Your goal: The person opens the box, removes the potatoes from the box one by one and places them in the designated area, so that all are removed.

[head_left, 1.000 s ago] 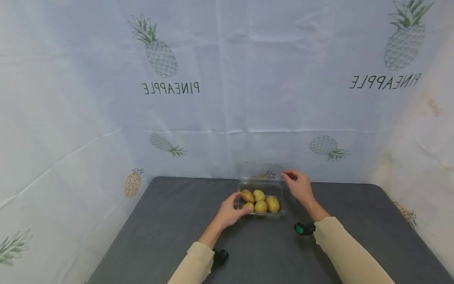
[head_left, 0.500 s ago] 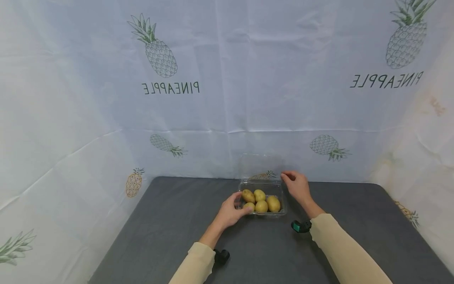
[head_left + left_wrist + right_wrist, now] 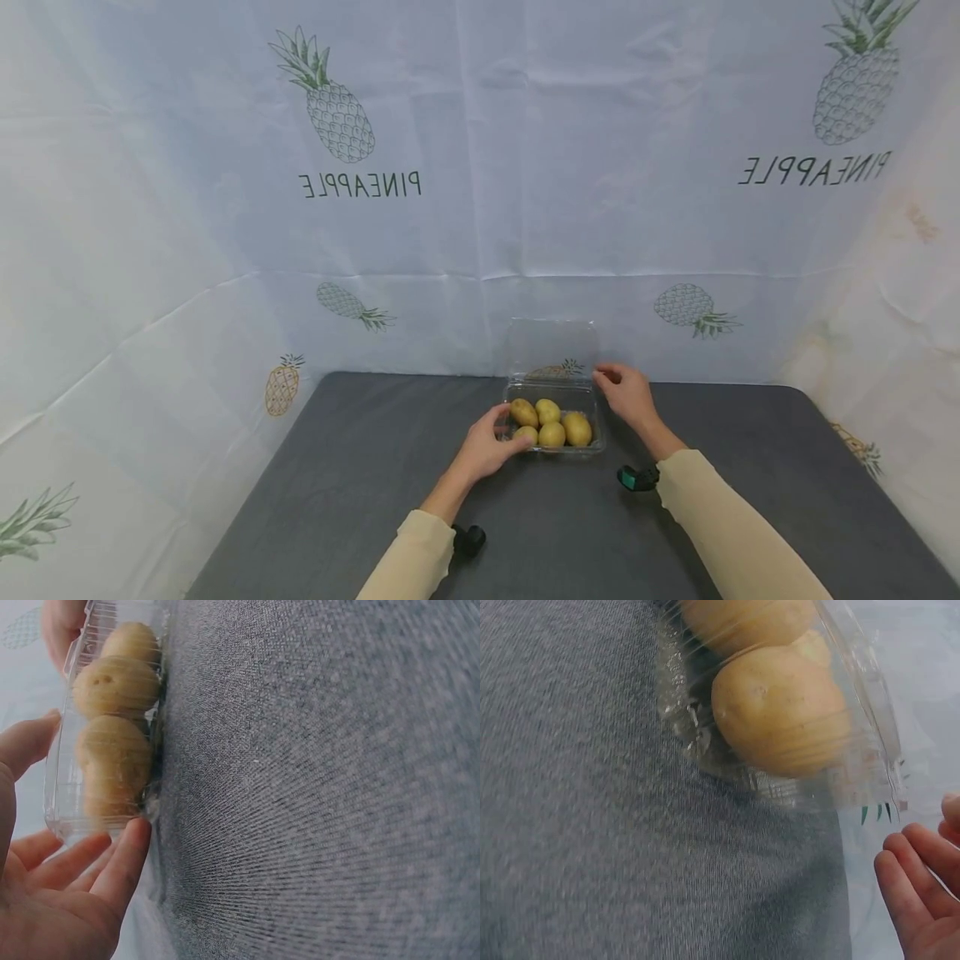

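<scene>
A clear plastic clamshell box [image 3: 600,429] lies on the dark table, with several potatoes [image 3: 577,430] in its base. Its see-through lid [image 3: 552,342] stands raised at the back. My left hand [image 3: 483,446] holds the box's near left corner. In the left wrist view, the thumb is at the rim and the fingers [image 3: 127,851] are against the end wall. By the lid's lower right edge is my right hand [image 3: 628,396], its fingers loosely bent. The right wrist view shows these fingertips [image 3: 894,841] just beside the box with a small gap; its thumb is mostly cut off.
Dark grey cloth covers the table [image 3: 360,467]. A white curtain [image 3: 495,208] printed with pineapples hangs close behind the box and along both sides. Black wrist cameras, one at the left wrist [image 3: 469,542] and one at the right wrist [image 3: 637,478], stick out over the table.
The lid's top edge has risen in view, so the lid stands taller behind the box. The right forearm has shifted slightly left. The left hand and potatoes stay in place.
</scene>
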Demonstrator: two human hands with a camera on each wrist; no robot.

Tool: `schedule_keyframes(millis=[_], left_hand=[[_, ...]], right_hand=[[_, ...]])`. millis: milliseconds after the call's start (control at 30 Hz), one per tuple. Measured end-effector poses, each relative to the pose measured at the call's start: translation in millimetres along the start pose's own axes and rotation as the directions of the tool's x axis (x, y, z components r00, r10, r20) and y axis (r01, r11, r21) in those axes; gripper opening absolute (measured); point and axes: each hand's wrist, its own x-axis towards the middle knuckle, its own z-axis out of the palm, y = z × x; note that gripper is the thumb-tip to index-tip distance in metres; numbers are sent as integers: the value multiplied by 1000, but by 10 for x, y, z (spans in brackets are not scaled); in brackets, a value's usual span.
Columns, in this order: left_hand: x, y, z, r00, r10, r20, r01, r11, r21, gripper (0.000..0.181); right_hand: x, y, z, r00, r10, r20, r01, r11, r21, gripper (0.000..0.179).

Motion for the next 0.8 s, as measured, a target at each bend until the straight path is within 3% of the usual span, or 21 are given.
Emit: schedule_keyframes(millis=[433,800], left_hand=[[-9,12,0,1000,-25,2,25,1000,11,80],[-14,6,5,1000,-13,4,12,1000,17,81]], right_hand=[[-194,-114,-238,996,-83,42,86,993,-84,32],[-357,-302,-333,984,-172,48,176,977,-116,30]])
